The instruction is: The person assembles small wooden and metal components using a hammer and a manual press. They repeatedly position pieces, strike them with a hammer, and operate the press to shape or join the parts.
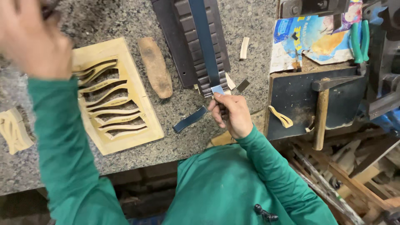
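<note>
Fingers of the right hand [231, 114] pinch the near end of a long dark blue strap [205, 41], a grip clamped on its pale blue tip just above the knuckles. The strap runs away from the hand up the middle of a dark ribbed board [183, 46] lying on the speckled stone surface [250, 25]. Just left of the hand lies a short blue strap piece [190, 119], apart from the fingers. Further left rests a worn brown sole-shaped piece [155, 66], and beyond it a pale wooden template [125, 125] with curved slots. The left hand [31, 39] is raised at the top left, blurred; something dark shows at its fingers, but whether that grip is clamped or loose I cannot tell. Right of the surface a hammer [321, 110] lies on a black block [300, 100], with green-handled pliers [359, 39] above.
</note>
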